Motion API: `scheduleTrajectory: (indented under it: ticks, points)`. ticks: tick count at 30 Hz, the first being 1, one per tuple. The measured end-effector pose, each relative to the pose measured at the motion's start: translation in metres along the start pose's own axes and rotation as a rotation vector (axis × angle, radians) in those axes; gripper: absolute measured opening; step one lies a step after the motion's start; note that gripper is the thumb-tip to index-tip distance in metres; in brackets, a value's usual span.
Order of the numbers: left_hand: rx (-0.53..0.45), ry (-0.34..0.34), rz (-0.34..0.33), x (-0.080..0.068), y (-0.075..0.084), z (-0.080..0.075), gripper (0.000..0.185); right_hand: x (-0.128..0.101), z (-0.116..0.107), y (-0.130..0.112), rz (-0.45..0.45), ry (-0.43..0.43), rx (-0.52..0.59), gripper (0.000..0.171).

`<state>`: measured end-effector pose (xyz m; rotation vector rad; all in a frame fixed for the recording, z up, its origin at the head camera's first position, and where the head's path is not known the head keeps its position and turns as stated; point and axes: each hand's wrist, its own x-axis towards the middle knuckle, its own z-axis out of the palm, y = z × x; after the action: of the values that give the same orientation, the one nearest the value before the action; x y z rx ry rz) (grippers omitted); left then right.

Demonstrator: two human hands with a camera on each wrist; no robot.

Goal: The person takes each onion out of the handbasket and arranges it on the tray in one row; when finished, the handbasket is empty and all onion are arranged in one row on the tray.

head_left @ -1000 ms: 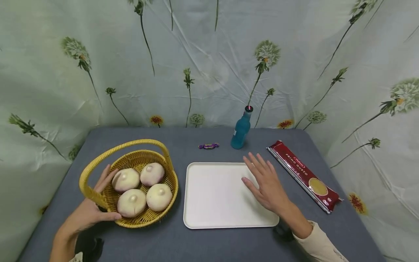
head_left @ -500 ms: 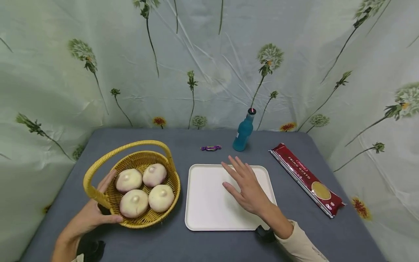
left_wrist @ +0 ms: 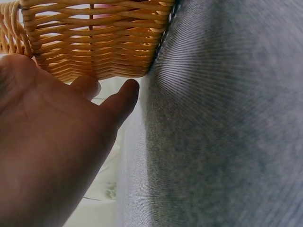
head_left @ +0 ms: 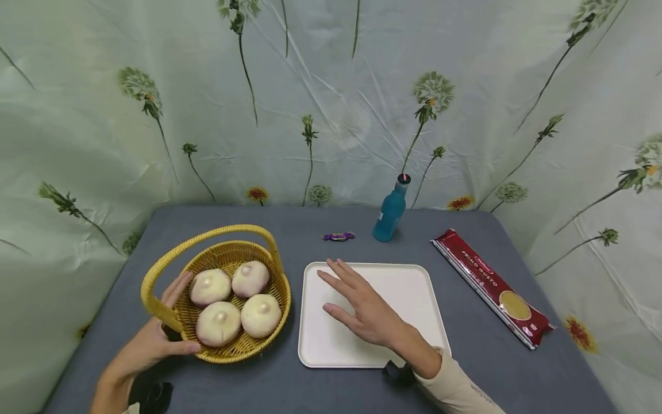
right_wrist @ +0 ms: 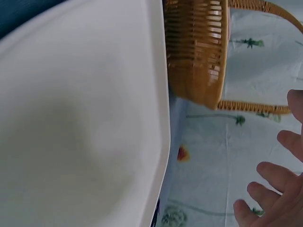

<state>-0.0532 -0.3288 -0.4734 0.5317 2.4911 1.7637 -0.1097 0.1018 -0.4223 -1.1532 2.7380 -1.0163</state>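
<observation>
From the head camera, a yellow woven wicker basket with an arched handle (head_left: pixel 227 313) stands on the left of a grey cloth-covered table (head_left: pixel 331 385) and holds four pale round buns with pinkish tops (head_left: pixel 235 302). The left hand (head_left: pixel 155 345) cups the basket's near-left wall, thumb along the lower rim and fingers up beside the handle's base. Just right of the basket lies a white rectangular plastic tray (head_left: pixel 414 299); the right hand (head_left: pixel 364 310) is spread above its left half, fingers straight and apart, holding nothing and pointing toward the basket. Behind the tray lie a small purple wrapped candy (head_left: pixel 338 236) and an upright blue bottle with a dark cap (head_left: pixel 390 213); a long red packet of spaghetti (head_left: pixel 491 287) lies well to the right.

At the left wrist, the left hand (left_wrist: pixel 52 156) rests its palm by the basket's woven wall (left_wrist: pixel 94 40), thumb tip touching the weave above the grey cloth (left_wrist: pixel 222 132).

At the right wrist, the tray (right_wrist: pixel 75 123) fills the left, the basket (right_wrist: pixel 196 52) sits just past its edge, and the right hand's fingertips (right_wrist: pixel 270 172) show relaxed and loose.
</observation>
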Motion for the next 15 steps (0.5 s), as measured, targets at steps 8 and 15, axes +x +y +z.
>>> scheduleTrajectory:
  ticks: [8, 15]
  points:
    - [-0.008, -0.001, 0.02, -0.001, 0.005, 0.002, 0.127, 0.018, 0.014, -0.015, -0.069, -0.082, 0.049, 0.061]
    - [-0.011, 0.003, -0.006, -0.001, 0.005, 0.002, 0.126, 0.029, 0.026, -0.024, -0.151, -0.164, 0.114, 0.06]
